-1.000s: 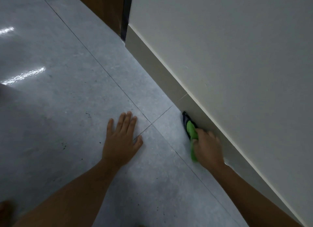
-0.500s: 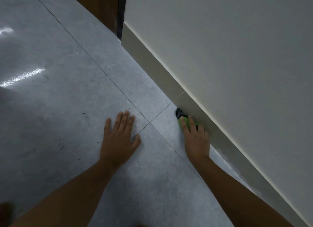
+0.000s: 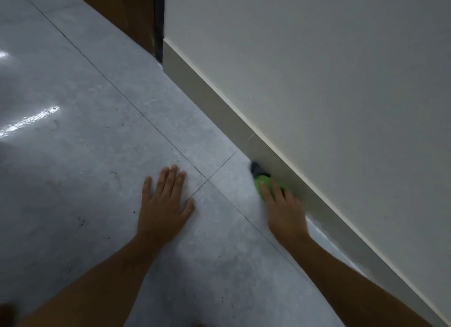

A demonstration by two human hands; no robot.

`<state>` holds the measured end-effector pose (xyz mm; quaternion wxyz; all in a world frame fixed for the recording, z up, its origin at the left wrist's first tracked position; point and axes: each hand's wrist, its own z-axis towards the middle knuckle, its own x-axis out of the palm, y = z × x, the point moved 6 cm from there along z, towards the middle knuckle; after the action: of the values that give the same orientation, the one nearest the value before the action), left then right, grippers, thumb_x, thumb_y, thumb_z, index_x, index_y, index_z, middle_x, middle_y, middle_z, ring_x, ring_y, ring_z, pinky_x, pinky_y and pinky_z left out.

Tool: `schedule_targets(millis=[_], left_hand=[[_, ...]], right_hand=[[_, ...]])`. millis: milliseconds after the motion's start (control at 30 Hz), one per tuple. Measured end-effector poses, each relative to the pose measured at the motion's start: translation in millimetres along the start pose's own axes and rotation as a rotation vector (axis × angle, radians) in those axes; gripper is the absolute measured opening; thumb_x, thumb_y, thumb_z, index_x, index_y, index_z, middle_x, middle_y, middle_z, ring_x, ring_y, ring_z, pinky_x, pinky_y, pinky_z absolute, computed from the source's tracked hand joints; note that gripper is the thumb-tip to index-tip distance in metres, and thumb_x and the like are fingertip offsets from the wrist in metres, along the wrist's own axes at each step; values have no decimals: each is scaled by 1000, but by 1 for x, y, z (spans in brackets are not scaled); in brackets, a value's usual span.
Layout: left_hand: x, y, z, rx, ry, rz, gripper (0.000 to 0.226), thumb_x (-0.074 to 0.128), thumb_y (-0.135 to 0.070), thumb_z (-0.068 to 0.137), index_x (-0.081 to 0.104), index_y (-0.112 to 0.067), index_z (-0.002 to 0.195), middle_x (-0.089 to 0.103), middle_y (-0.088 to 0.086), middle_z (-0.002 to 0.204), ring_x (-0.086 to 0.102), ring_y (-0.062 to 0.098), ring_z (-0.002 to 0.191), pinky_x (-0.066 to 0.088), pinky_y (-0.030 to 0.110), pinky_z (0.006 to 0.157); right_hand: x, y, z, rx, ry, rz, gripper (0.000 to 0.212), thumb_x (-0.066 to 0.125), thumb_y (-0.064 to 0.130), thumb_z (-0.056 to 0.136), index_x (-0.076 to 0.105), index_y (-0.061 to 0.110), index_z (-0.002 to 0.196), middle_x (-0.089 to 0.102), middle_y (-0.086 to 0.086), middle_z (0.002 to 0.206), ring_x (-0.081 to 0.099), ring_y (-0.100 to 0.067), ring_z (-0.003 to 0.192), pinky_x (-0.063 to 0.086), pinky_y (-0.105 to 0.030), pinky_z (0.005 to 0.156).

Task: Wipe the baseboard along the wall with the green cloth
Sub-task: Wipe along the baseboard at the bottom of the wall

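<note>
The right hand (image 3: 284, 210) presses the cloth (image 3: 264, 184) against the baseboard (image 3: 219, 102) with straight fingers, while the left hand (image 3: 163, 204) lies flat on the floor (image 3: 73, 156).

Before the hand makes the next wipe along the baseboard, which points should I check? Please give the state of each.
1. Right hand presses the green cloth with straight fingers: ok.
2. Cloth touches the baseboard: ok.
3. Left hand flat on the floor for support: ok.
4. Baseboard ahead, toward the door frame, free of obstacles: ok.
5. Wiped stretch already clean: cannot tell.
</note>
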<state>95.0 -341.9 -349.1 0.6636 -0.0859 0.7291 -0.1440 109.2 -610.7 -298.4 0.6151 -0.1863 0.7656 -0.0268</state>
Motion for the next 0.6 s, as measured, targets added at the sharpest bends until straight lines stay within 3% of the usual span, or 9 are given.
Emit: schedule_targets(millis=[133, 200, 267, 367, 467, 533, 600], left_hand=[[0, -1, 0, 0, 8, 3, 71, 28, -51, 91, 30, -7, 147, 26, 13, 155, 21, 27, 143, 13, 56, 114], [1, -2, -1, -3, 6, 14, 72, 27, -51, 91, 28, -6, 147, 24, 14, 155, 19, 27, 144, 12, 56, 114], [3, -3, -1, -4, 9, 34, 72, 25, -52, 92, 26, -7, 148, 22, 13, 156, 16, 26, 145, 10, 55, 114], [3, -2, -1, 0, -8, 49, 73, 24, -53, 92, 21, -9, 150, 16, 11, 158, 10, 24, 146, 7, 54, 116], [2, -2, -2, 0, 3, 50, 73, 21, -54, 92, 16, -10, 151, 12, 10, 159, 6, 23, 147, 5, 54, 116], [2, -5, 0, 0, 15, 55, 75, 17, -56, 91, 14, -11, 151, 9, 9, 159, 4, 23, 147, 3, 53, 116], [3, -3, 0, -19, 47, 53, 78, 12, -58, 89, 9, -12, 152, 3, 8, 159, -2, 22, 147, -2, 52, 117]], right_hand=[[35, -68, -103, 166, 115, -86, 62, 31, -1, 76, 35, 8, 137, 58, -22, 123, 58, -38, 91, 50, -46, 72], [40, -71, -104, 186, 108, -80, 60, 44, -4, 76, 36, 6, 135, 58, -24, 122, 59, -39, 92, 50, -47, 72], [32, -54, -77, 177, 49, -46, 63, 57, -1, 75, 41, 5, 135, 58, -23, 122, 59, -38, 94, 50, -46, 74], [4, -5, -13, 147, -12, -13, 53, 47, 5, 79, 49, 9, 132, 61, -17, 117, 59, -33, 90, 48, -41, 73], [-32, 44, 50, 117, -26, 18, 56, 26, 9, 87, 33, 15, 143, 47, -14, 137, 50, -31, 109, 41, -41, 88], [-39, 60, 80, 87, -10, 85, 57, 33, 11, 92, 21, 16, 147, 31, -15, 148, 39, -33, 121, 34, -43, 97], [-40, 66, 88, 25, -64, 170, 61, 44, 13, 89, 23, 17, 147, 31, -13, 150, 39, -33, 122, 35, -44, 96]])
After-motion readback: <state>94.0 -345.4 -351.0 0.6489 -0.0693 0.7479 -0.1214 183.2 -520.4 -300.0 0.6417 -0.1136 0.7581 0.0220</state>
